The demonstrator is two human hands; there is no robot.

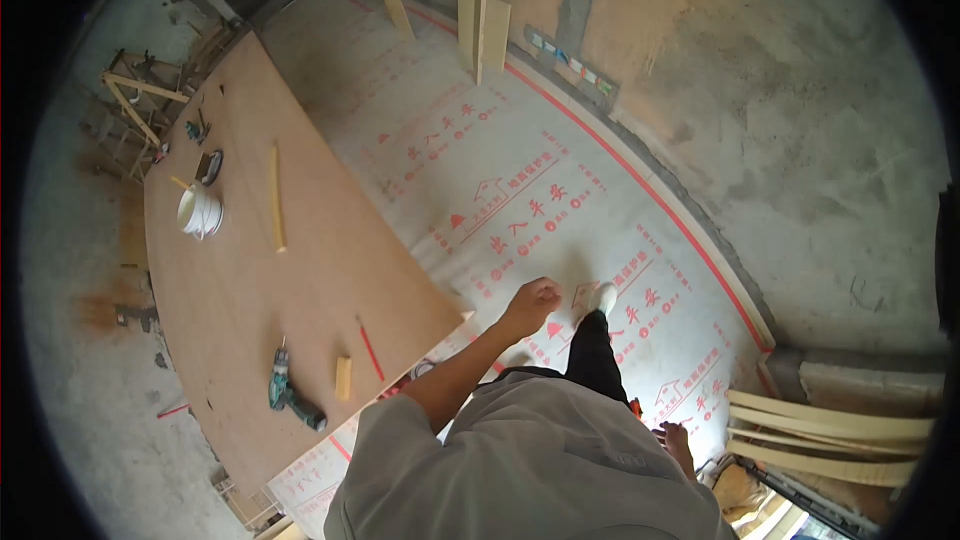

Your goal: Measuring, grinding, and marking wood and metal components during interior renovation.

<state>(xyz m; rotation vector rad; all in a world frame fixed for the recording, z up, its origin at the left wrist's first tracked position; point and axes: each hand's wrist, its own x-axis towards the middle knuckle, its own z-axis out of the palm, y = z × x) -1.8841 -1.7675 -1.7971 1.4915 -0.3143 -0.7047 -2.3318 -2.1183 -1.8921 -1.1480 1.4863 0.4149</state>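
My left hand (532,308) is out in front of my body, above the printed floor sheet (520,205). Its fingers are loosely curled, and nothing shows in them. Beside my right hip hangs my right hand (678,448), fingers apart and holding nothing. Left of me stands a large brown wooden board table (330,270). On its near part lie a green and black cordless drill (284,390), a short wood block (343,378) and a thin red stick (371,348). A long wood strip (277,198) and a white bucket (199,211) are farther along it.
Curved pale boards (830,430) are piled at the right. Upright planks (482,20) lean at the far wall, with a level-like strip (570,60) beside them. Wooden framing (140,100) stands behind the table. A second power tool (196,128) lies at its far end.
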